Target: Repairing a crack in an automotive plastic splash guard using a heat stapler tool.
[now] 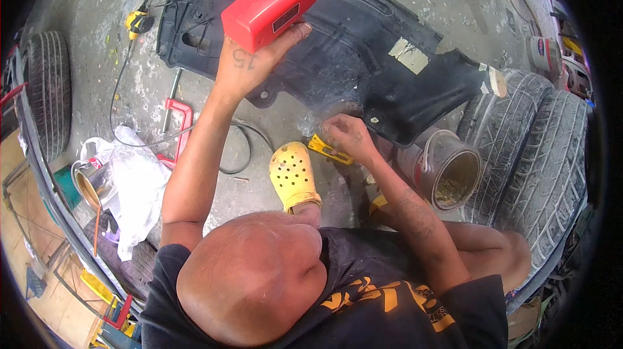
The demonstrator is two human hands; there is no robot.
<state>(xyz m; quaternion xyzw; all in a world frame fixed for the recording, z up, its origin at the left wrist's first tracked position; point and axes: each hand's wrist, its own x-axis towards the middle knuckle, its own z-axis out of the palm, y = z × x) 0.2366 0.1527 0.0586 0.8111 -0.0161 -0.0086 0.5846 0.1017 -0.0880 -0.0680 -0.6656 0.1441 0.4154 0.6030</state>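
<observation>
My left hand (250,67) grips a red plastic-bodied tool (276,8) held up above the floor. The tool's tapered end points to the upper right; its exact kind I cannot make out. Below it lies a large black plastic car undertray (311,57), with pale patches on its right part. My right hand (350,138) is at the undertray's near edge, its fingers pinched together. Whatever they hold, if anything, is too small to name. A yellow utility knife (324,148) lies on the floor just under the right hand, beside my yellow clog (292,174).
An open paint bucket (425,167) lies tipped at the right, against stacked tires (545,148). On the left are a red clamp (180,125), a white plastic bag (136,180), an open can (87,183) and a tire (48,96). A cable runs from a yellow-black device (137,23).
</observation>
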